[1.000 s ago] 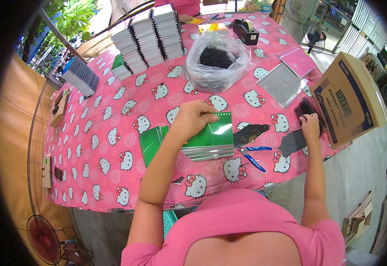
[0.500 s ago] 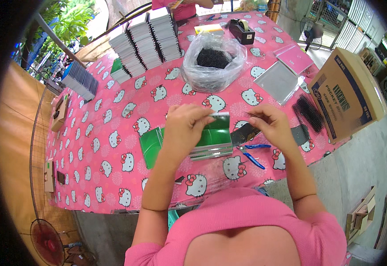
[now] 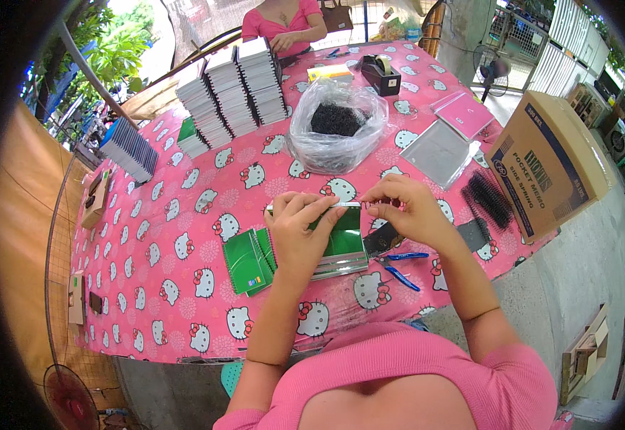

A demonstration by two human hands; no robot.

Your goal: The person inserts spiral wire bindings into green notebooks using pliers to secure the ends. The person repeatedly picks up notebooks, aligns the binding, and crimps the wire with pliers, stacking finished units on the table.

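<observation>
My left hand (image 3: 301,226) grips the top of a small notebook (image 3: 346,233) with a shiny green cover, thumb over the front. Close to its upper right corner, my right hand (image 3: 409,208) is closed with thumb and fingertips pinched; what they hold, if anything, is too small to name. Below the green cover, the layered edges of a stack (image 3: 341,266) show. Blue-handled cutters (image 3: 403,272) lie by the notebook's right side, near a dark flat piece (image 3: 384,239). To the left, green spiral notebooks (image 3: 244,261) overlap on the cloth.
A clear plastic bag (image 3: 301,147) of black coils stands ahead. Loose black coils (image 3: 488,197) lie beside a cardboard box (image 3: 549,168) at right. Tall notebook stacks (image 3: 219,100) and a tape dispenser (image 3: 382,75) are farther back. Another person (image 3: 284,29) is across the table.
My right hand has moved in to the notebook's upper right corner. My left hand keeps its grip. The view has shifted, showing more of the person opposite.
</observation>
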